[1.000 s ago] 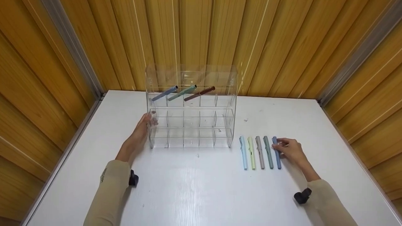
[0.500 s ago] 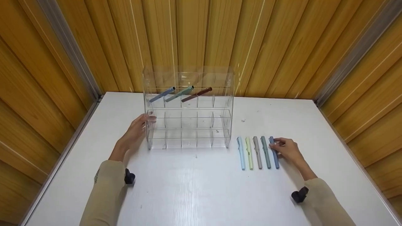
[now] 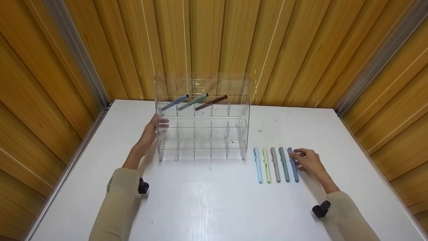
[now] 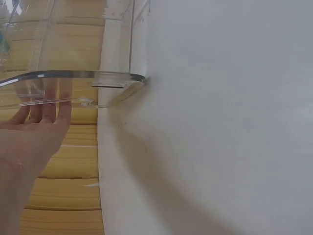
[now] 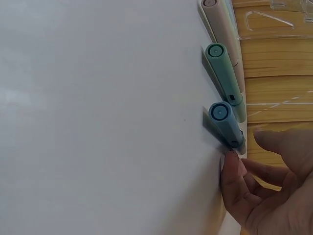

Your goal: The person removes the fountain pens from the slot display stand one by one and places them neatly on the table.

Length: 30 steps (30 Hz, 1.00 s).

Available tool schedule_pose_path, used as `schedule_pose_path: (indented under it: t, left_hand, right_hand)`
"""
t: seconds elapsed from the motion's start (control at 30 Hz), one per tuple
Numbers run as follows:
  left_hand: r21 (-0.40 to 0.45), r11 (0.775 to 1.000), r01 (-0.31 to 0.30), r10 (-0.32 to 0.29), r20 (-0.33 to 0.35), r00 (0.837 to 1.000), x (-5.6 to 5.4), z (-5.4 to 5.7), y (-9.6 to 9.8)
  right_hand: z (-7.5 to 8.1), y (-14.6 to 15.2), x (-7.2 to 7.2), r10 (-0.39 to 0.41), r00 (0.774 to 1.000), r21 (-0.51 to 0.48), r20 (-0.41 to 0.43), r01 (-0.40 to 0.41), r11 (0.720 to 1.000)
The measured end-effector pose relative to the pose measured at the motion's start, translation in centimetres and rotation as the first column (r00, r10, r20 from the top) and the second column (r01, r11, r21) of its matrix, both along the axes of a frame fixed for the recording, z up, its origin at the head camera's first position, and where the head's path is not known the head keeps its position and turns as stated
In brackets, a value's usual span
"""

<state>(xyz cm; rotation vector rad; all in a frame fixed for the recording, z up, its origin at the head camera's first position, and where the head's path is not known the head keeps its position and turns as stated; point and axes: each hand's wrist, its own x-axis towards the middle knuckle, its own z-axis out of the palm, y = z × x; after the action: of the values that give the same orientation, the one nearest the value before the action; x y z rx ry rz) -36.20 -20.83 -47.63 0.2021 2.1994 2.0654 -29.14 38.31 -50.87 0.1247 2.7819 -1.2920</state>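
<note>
Right hand [image 3: 309, 161]: part-curled at slim blue capped pen [image 3: 294, 170]; can't tell if pinching
Pen: right end of row, white table [image 3: 184, 204]
Left hand [image 4: 32, 144]: fingers extended, clear acrylic rack [image 3: 203, 139] side
Right-wrist view only: pen's ringed end [image 5: 220, 112]

With the head view I look forward and down over the white table [image 3: 200, 207], far enough back to take in the clear rack [image 3: 202, 117] and the row of pens [image 3: 275, 165]. The left wrist view sits close and sideways, facing past the left hand [image 4: 29, 147] to the rack's edge, which the head view shares. My right wrist view, as near, faces pen ends beside the right hand [image 5: 279, 210]; the head view shares those pens.
</note>
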Motion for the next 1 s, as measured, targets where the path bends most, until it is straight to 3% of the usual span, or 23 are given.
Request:
schedule_pose_path:
  t: [0.1,0.23,0.4,0.5,0.77,1.0]
  left_hand:
    - [-0.011,1.0,-0.028,0.028,-0.004,1.0,0.1,0.0,0.2]
    - [-0.021,0.998,-0.052,0.052,-0.02,0.998,0.1,0.0,0.6]
    - [-0.059,0.996,-0.06,0.056,-0.054,0.997,0.1,0.0,0.8]
    - [-0.08,0.995,-0.054,0.047,-0.092,0.995,0.1,0.1,0.8]
    - [-0.129,0.988,-0.089,0.069,-0.146,0.987,0.1,0.0,0.9]
    - [-0.134,0.988,-0.082,0.06,-0.157,0.986,0.1,-0.4,0.8]
  right_hand:
    - [0.3,0.2,0.1,-0.009,1.0,0.017,-0.005,0.009,1.0]
    - [1.0,0.2,0.3,0.005,0.997,0.05,-0.073,-0.001,0.999]
    - [2.8,-1.0,0.2,0.075,0.977,0.097,-0.2,-0.057,0.994]
    - [4.2,-2.3,0.0,0.131,0.966,0.099,-0.223,-0.111,0.989]
    - [7.5,-7.3,-0.6,0.286,0.951,-0.036,-0.115,-0.292,0.956]
    - [9.3,-11.7,-1.6,0.325,0.921,-0.145,-0.214,-0.359,0.922]
